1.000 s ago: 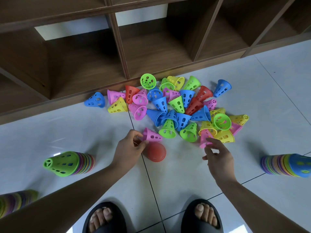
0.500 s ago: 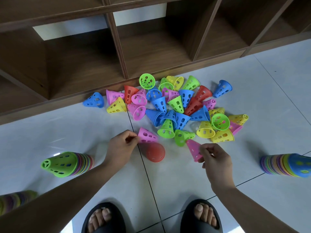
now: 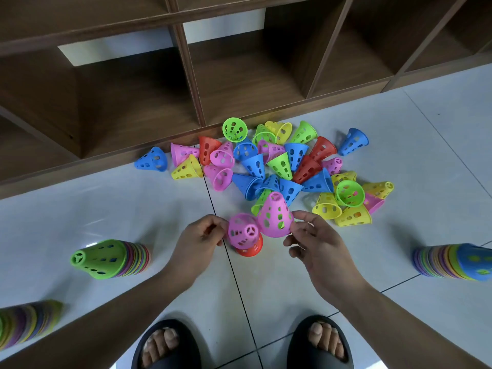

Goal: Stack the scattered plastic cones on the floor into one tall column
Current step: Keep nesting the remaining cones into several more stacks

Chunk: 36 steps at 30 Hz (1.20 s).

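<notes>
Tiled floor point(image 3: 399, 129) | left hand point(image 3: 199, 241) pinches pink cone point(image 3: 241, 233) | right hand point(image 3: 319, 246) pinches other pink cone point(image 3: 274, 214)

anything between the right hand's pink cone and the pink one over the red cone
Nothing visible: the right hand holds the upper pink cone beside the lower pink cone, held by the left hand over the red cone.

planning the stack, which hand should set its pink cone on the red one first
Left: left hand holds its pink perforated plastic cone over the red plastic cone; right hand's second pink cone is offset.
</notes>
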### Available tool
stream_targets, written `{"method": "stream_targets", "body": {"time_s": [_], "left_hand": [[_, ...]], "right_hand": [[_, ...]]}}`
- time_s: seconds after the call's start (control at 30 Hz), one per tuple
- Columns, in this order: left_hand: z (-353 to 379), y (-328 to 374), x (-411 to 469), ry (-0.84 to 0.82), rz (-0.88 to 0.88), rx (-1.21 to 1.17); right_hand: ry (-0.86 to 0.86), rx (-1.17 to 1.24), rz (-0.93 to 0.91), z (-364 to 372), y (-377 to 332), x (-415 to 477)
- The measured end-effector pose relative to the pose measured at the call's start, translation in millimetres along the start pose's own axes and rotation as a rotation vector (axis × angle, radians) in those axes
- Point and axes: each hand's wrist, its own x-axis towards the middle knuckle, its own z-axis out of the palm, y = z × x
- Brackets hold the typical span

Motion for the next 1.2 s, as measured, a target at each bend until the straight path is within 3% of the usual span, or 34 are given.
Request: {"method": "stream_targets", "body": {"time_s": [0.23, 0.53, 0.77, 0.97, 1.07, 1.2], "left_hand": [[15, -8, -5, -0.049, 0.014, 0.137], [4, -25, 17, 0.006, -0.066, 0.259], [-45, 3, 79, 0.112, 0.068, 0.451], [-105, 28, 136, 0.203, 0.083, 0.568], [-131, 25, 153, 0.239, -0.002, 0.533], [-161, 13, 166, 0.221, -0.066, 0.665]], "right_hand": [[-0.176, 0.003, 0.056, 4, 4, -1], [-0.097, -0.392, 0.137, 4, 32, 27], [-0.088, -0.442, 0.196, 2, 37, 40], [-0.03, -0.535, 0.15, -7, 37, 33], [0.037, -0.592, 0.105, -14, 37, 30], [0.102, -0.683, 0.046, -25, 38, 30]]}}
